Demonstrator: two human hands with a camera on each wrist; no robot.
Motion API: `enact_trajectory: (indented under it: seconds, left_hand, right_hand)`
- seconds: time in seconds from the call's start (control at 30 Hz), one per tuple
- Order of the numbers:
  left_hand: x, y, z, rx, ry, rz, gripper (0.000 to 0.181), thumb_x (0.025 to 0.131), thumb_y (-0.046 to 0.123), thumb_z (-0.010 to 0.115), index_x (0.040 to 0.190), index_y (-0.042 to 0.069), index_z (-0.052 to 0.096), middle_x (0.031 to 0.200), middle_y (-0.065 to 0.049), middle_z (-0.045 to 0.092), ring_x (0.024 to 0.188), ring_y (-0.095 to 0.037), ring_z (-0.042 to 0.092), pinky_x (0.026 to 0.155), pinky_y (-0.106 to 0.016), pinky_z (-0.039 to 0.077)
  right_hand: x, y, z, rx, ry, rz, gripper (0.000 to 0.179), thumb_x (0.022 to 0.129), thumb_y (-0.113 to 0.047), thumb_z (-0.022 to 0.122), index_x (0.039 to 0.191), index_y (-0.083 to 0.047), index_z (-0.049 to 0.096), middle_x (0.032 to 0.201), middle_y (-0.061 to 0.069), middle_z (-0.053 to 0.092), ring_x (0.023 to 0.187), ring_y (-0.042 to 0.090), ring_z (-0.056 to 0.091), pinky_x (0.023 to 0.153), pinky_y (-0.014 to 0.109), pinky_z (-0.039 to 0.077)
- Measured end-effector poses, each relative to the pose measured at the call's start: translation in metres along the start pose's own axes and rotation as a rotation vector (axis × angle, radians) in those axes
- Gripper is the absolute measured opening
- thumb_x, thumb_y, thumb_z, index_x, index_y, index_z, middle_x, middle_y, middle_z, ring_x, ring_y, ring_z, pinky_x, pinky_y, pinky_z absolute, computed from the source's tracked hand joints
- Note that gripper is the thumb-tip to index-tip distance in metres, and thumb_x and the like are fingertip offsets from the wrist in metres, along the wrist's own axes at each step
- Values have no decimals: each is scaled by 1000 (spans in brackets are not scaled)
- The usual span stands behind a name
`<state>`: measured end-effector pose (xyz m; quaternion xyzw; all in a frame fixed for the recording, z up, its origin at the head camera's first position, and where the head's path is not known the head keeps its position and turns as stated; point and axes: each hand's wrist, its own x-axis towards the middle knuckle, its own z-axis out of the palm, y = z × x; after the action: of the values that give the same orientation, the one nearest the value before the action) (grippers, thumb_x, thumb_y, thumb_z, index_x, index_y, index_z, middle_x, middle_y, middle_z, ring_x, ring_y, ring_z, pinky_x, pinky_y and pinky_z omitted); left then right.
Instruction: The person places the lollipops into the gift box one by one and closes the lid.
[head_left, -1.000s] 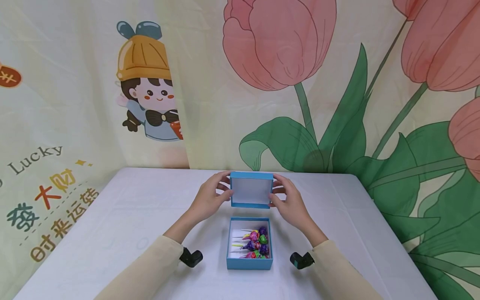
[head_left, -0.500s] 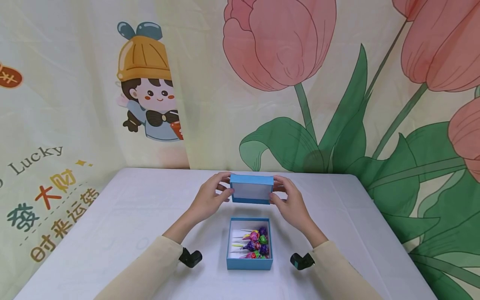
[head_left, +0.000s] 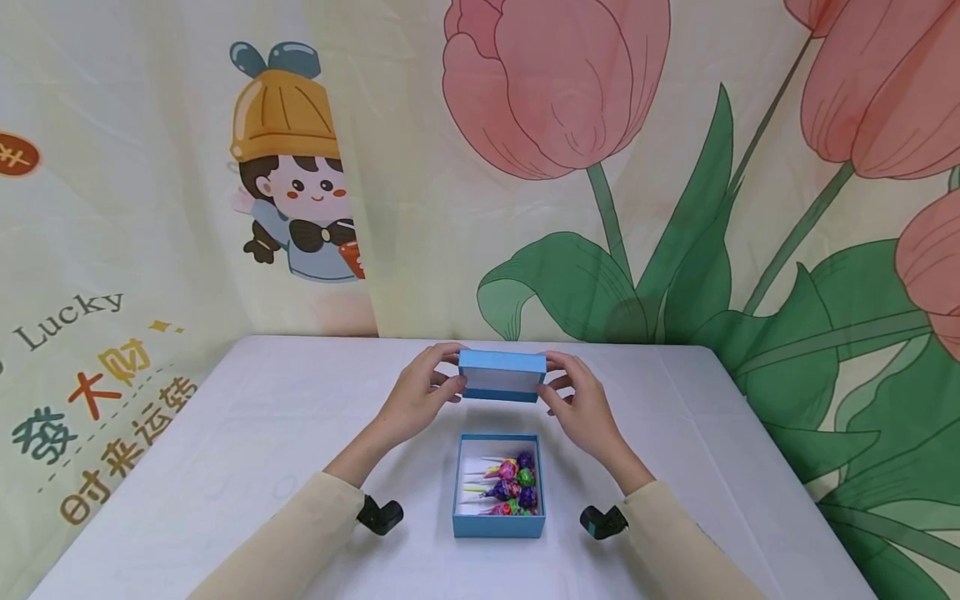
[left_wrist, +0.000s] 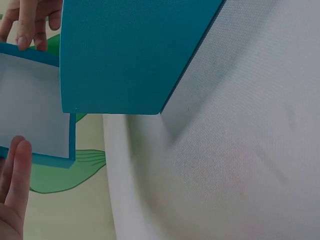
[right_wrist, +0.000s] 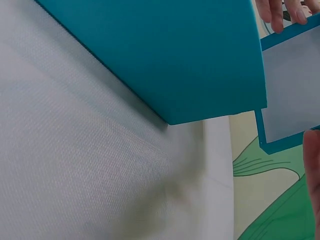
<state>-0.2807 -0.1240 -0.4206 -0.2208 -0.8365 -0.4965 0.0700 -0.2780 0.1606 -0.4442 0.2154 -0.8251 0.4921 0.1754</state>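
Observation:
A blue box lid (head_left: 502, 362) is held up between both hands, above and beyond the blue box (head_left: 498, 527). My left hand (head_left: 417, 398) grips the lid's left end, thumb at the near edge and fingers farther back. At the right end, my right hand (head_left: 583, 402) holds it the same way. The lid is tilted, and part of its white inside shows. Several lollipops (head_left: 510, 490) in shiny wrappers lie in the box, sticks pointing left. Both wrist views show the lid's white inside (left_wrist: 32, 100) and the box's outer wall (right_wrist: 165, 55), with a gap between hands and box.
A white cloth covers the table (head_left: 285, 433). Behind it hangs a printed backdrop (head_left: 420, 250) with tulips and a cartoon figure. Black wrist cameras (head_left: 381, 517) sit at both sleeves, one on each side of the box.
The lid has tipped so that its opening turns more downward, and less of its white inside shows. Both hands keep their hold. The box and lollipops stay put.

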Motion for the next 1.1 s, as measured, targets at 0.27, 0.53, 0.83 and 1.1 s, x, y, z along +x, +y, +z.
enact_trajectory:
  seconds: [0.27, 0.53, 0.83, 1.1]
  left_hand:
    - [0, -5, 0, -16, -3, 18, 42, 104, 10, 69, 143, 21, 56, 134, -9, 60, 100, -31, 77, 88, -35, 63]
    - [-1, -7, -1, -18, -3, 26, 40, 104, 13, 70, 142, 19, 58, 141, -7, 57, 115, -30, 73, 97, -40, 60]
    - [-4, -5, -5, -51, -31, -20, 47, 101, 29, 76, 143, 23, 56, 149, -7, 53, 126, -33, 68, 103, -46, 57]
    - [-3, -2, -5, -40, -18, -19, 43, 103, 35, 73, 140, 21, 57, 148, -7, 53, 129, -33, 66, 104, -44, 56]
  right_hand:
    - [-1, -2, 1, 79, -8, 22, 46, 102, 0, 68, 145, -12, 59, 131, 12, 62, 93, 26, 74, 70, 28, 64]
    - [-2, -1, 1, 141, -23, 45, 42, 101, -1, 70, 140, -16, 63, 132, 8, 62, 105, 27, 75, 87, 27, 62]
    - [-3, -3, -2, 214, -40, 104, 40, 101, -4, 71, 139, -15, 64, 136, 11, 60, 117, 32, 70, 95, 29, 59]
    - [-4, -8, -4, 232, -57, 130, 40, 102, -6, 69, 141, -14, 62, 139, 11, 56, 122, 33, 68, 99, 31, 58]
